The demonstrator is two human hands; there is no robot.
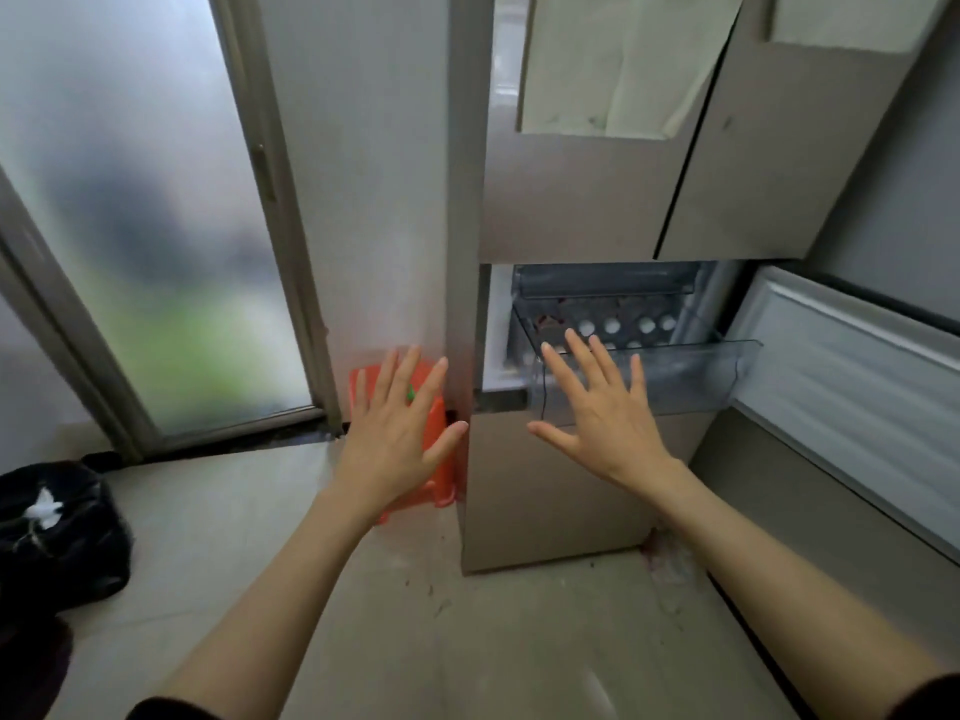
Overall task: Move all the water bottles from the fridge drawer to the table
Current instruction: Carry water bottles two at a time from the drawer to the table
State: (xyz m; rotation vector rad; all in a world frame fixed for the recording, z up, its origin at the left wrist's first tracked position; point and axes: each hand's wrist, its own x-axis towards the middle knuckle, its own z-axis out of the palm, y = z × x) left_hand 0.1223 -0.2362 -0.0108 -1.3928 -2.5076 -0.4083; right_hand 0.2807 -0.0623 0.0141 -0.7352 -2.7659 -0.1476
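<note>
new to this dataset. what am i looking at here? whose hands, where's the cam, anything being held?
One picture, from a wide-angle camera worn on a person's head, looking forward and down. No robot: the person's own bare hands do the work. The left hand and right hand are both spread open, holding nothing. Ahead stands a fridge with its door swung open and a clear drawer pulled out; round white shapes inside are probably bottle caps, though it is blurry. An orange plastic stool stands beside the fridge, and a black bag lies on the floor at left. No table is in view.

Left hand, right hand — outstretched, fingers spread.
</note>
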